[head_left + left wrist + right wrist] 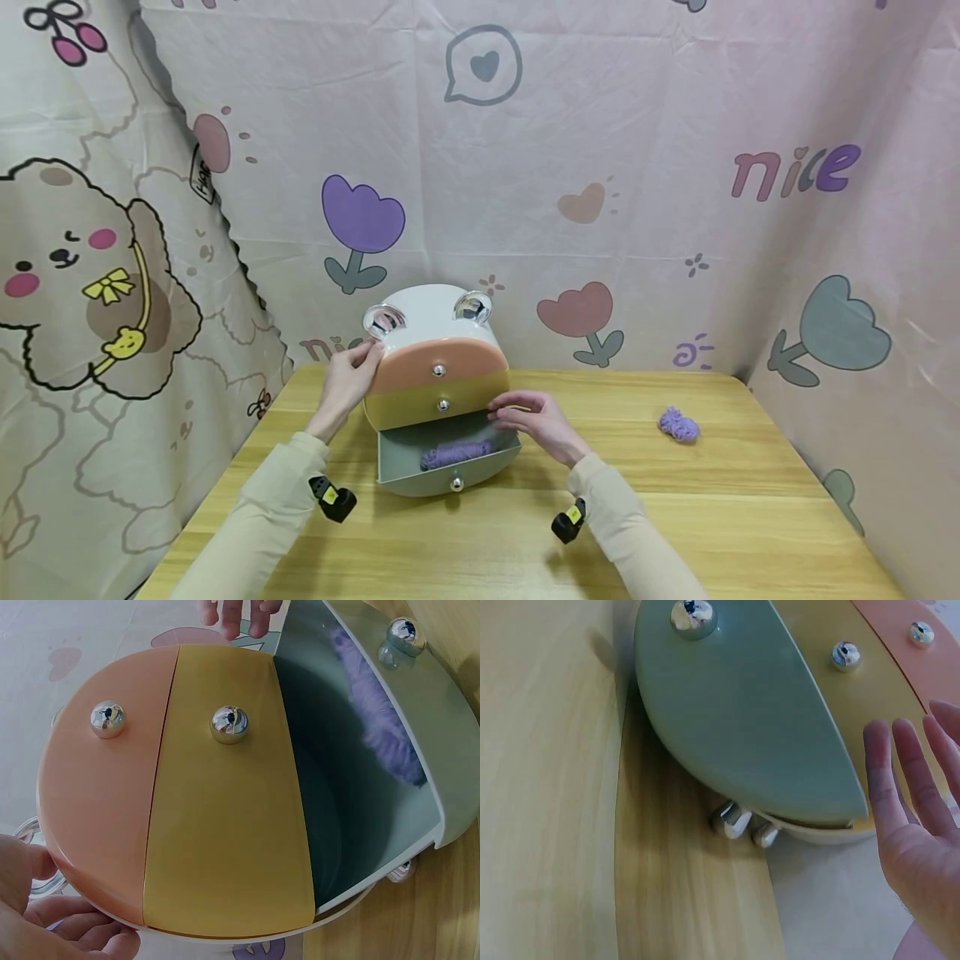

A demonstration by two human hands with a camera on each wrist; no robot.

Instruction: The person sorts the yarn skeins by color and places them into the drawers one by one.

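A small drawer box [438, 387] with a white top and two shiny silver ears stands on the table. Its orange drawer [105, 795] and yellow drawer [225, 825] are closed. The green bottom drawer [742, 712] is pulled out, with a fuzzy purple bundle [456, 453] lying in it. My left hand [351, 379] holds the box's upper left edge just below an ear, thumb and bent fingers against it. Beside the right end of the green drawer, my right hand [543, 423] has its fingers extended and holds nothing; whether it touches the box I cannot tell.
Another fuzzy purple bundle [678, 425] lies on the wooden table [637, 500] to the right. A printed cloth [660, 108] hangs behind the table and along its sides. Silver feet [731, 819] show under the box.
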